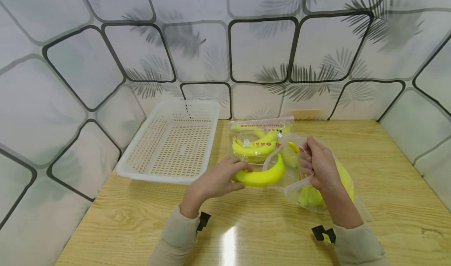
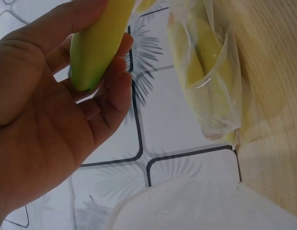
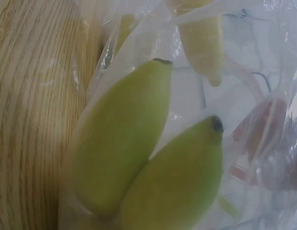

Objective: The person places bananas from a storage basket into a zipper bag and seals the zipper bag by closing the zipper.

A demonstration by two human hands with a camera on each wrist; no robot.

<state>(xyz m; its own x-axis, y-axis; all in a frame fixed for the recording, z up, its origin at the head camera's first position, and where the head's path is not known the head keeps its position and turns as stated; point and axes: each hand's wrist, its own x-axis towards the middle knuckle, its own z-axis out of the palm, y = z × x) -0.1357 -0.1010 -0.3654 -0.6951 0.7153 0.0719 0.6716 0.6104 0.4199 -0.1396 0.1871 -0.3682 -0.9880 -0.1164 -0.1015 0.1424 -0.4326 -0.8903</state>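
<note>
Head view shows my left hand [image 1: 220, 180] wrapped around the near end of a yellow banana [image 1: 262, 176], fingers over the top and thumb below, so that grip is closed on the fruit. Its far tip sits at the mouth of the clear bag [image 1: 317, 176] that lies on the worktop [image 1: 387, 203] to the right. My right hand [image 1: 317, 166] pinches the pink-edged rim of that bag and lifts it, fingers curled — closed on the plastic.

From the left wrist the banana's green-tinged end rests in my curled fingers [image 2: 112, 96], held rather than squeezed. The right wrist looks through the film at two bananas [image 3: 153, 163] already lying inside, side by side, filling much of the bag.

To do this well, I judge the mouth must stay wide: I keep the rim raised and taut, so the film does not fold across the opening. The curve of the banana should follow the curve of those inside — tip first, low along the worktop. A light hold seems enough, and a harder one risks bruising.

A second filled bag [image 1: 260, 138] lies just beyond, and the white basket [image 1: 172, 140] stands to the far left, well apart from both hands.
</note>
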